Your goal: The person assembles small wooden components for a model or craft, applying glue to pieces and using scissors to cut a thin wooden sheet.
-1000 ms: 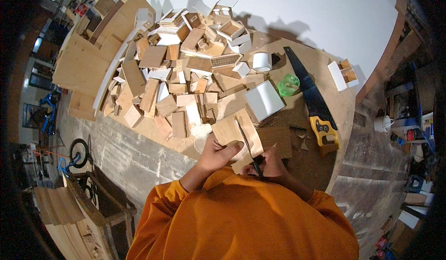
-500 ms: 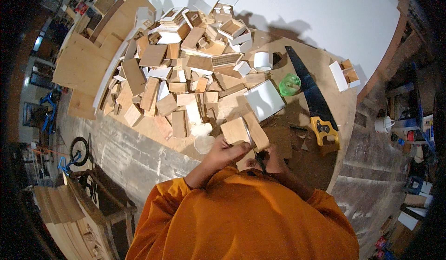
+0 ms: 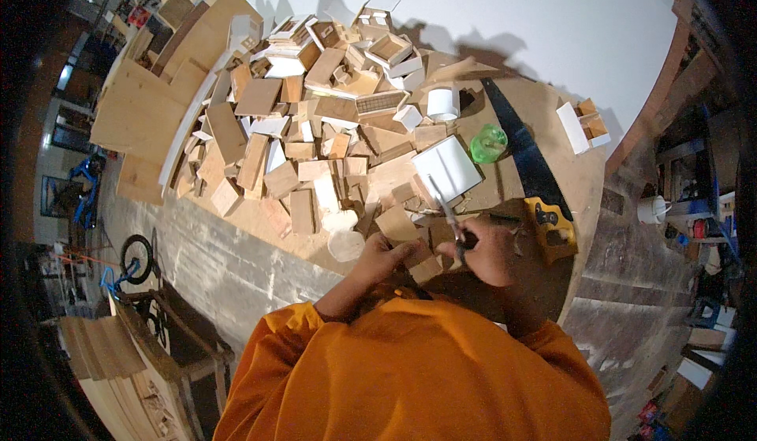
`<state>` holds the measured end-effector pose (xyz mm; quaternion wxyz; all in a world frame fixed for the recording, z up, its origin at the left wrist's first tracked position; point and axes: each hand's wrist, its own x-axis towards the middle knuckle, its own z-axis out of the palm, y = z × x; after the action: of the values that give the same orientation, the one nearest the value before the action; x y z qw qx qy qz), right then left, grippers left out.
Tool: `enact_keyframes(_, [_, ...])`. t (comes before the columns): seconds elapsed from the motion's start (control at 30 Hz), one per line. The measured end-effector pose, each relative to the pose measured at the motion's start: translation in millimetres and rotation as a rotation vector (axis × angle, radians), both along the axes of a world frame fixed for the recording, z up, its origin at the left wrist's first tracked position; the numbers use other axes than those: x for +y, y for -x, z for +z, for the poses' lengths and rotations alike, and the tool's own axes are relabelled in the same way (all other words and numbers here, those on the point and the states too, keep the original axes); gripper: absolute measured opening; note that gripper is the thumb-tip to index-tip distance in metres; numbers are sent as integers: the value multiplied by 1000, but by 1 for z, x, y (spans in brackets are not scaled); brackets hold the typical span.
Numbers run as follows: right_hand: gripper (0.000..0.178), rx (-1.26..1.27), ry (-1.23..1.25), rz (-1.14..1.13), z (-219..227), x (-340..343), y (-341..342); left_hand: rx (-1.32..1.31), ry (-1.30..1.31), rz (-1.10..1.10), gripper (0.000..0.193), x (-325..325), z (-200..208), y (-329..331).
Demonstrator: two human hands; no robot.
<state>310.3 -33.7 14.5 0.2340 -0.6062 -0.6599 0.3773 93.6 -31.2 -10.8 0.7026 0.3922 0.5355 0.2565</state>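
Note:
My right hand [image 3: 487, 253] is closed around the dark handles of a pair of scissors [image 3: 450, 214], whose metal blades point up and away over the table. My left hand [image 3: 382, 260], nearer the table edge, pinches a thin tan sheet [image 3: 398, 225] between thumb and fingers. Its lower part is partly hidden by the hand. Scissors and sheet are apart. Beyond the scissors lies a white-faced square block [image 3: 447, 169].
A heap of wooden offcuts [image 3: 300, 149] covers the table's left and middle. To the right lie a green translucent plastic item [image 3: 488, 143] and a handsaw [image 3: 552, 230] with a yellow handle. A white roll [image 3: 443, 104] and a small divided box [image 3: 584, 126] stand farther back.
The scissors, earlier between two flaps of the tan sheet, have moved up and right, clear of it, in my right hand. My left hand has kept hold of the sheet.

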Motion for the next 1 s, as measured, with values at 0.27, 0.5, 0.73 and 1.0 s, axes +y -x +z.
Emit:
enact_keyframes(0.27, [87,-474,52,-61,10,9,-33,89,-167,-22,21,9,-18,16])
enact_keyframes(0.5, [80,-544,31,104,7,7,-44,15,-148,130,23,17,-1,14])
enact_keyframes(0.73, [20,-392,-238,-166,30,87,-65,315,-607,-46,23,23,-4,20])
enact_keyframes(1.0, [30,-526,-434,-84,-29,244,-83,814,-830,154,33,11,33,71])
